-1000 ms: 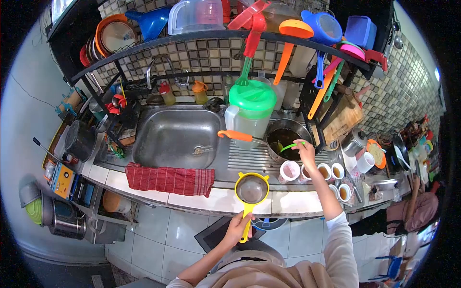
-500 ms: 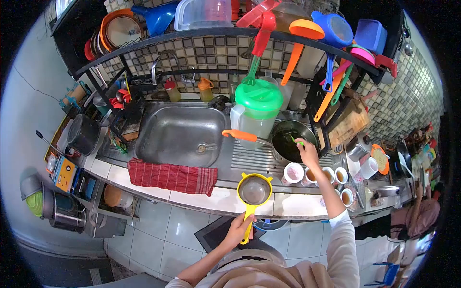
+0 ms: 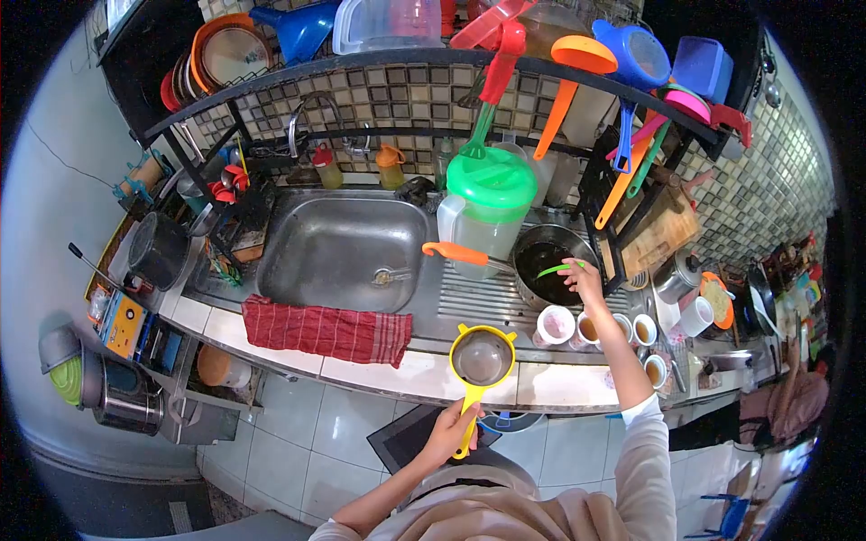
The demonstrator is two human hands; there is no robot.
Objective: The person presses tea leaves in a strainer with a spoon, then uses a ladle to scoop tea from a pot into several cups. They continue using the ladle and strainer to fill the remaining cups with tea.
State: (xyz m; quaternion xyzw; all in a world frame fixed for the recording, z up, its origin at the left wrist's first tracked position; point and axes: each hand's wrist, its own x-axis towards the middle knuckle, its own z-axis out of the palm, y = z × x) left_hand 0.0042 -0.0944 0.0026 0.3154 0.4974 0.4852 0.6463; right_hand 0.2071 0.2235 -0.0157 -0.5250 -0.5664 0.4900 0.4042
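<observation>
My left hand [image 3: 451, 433] is wrapped round the handle of a yellow strainer [image 3: 482, 357], held level over the counter's front edge. Over a saucepan [image 3: 552, 239] of dark liquid, my right hand [image 3: 584, 278] grips a green-handled utensil [image 3: 554, 269]; its lower end is too small to make out. The pan's orange handle [image 3: 451, 251] points left, in front of a lidded jug [image 3: 487, 207]. Below my right hand stand several cups, among them a white one [image 3: 554, 325] with a pinkish inside and one with brown liquid [image 3: 655, 370].
A steel sink [image 3: 347, 252] lies to the left, with a red checked cloth [image 3: 327, 331] along its front edge. Above runs a dark shelf [image 3: 433, 65] with hanging ladles and strainers. At far right another person [image 3: 794, 401] is partly visible.
The green utensil now slants across the pan, with more of it showing, and my right hand has shifted slightly right. My left hand still holds the strainer in nearly the same place.
</observation>
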